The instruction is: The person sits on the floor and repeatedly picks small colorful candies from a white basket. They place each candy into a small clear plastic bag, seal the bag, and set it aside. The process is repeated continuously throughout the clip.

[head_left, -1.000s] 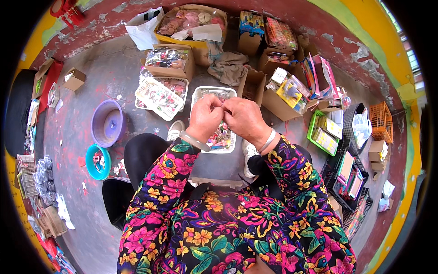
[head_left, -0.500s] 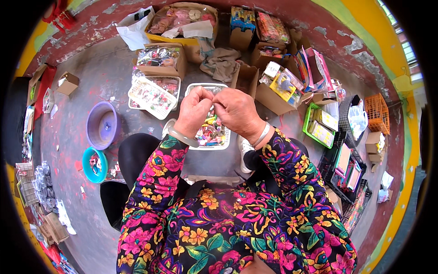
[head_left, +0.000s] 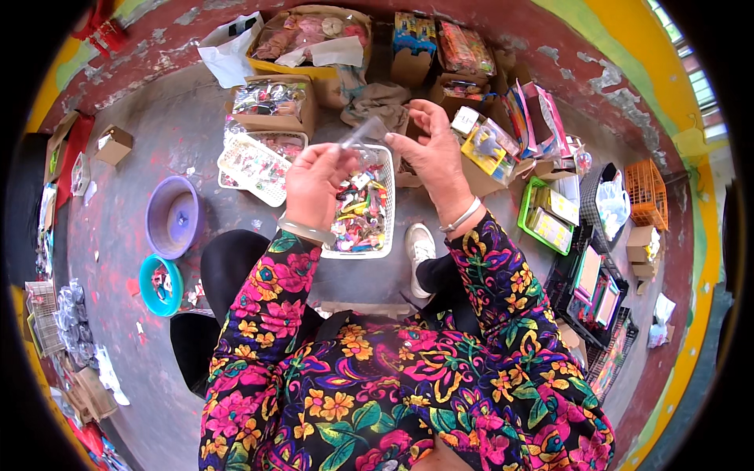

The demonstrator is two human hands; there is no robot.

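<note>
A small clear plastic bag [head_left: 367, 133] is pinched between the thumb and fingers of my left hand [head_left: 316, 184]. My right hand [head_left: 434, 157] is up beside it, fingers spread apart. Its thumb tip is close to the bag's right edge; whether they touch I cannot tell. Below both hands stands a white plastic basket [head_left: 390, 206], filled with many small colourful pieces too small to name. My left hand covers part of its left side. To its left, a second white basket [head_left: 275, 194] of small pieces rests tilted over another white basket [head_left: 301, 138].
A purple basin [head_left: 151, 210] and a turquoise basin [head_left: 144, 290] stand on the floor at left. Packed cardboard boxes [head_left: 300, 116] line the far wall. To the right are a green tray [head_left: 542, 242], a black crate [head_left: 577, 314] and an orange basket [head_left: 649, 188].
My hands were together over the basket, fingertips meeting. Now they have drawn apart, the left slightly down and left, the right to the right with its fingers opened. The clear bag has come into view.
</note>
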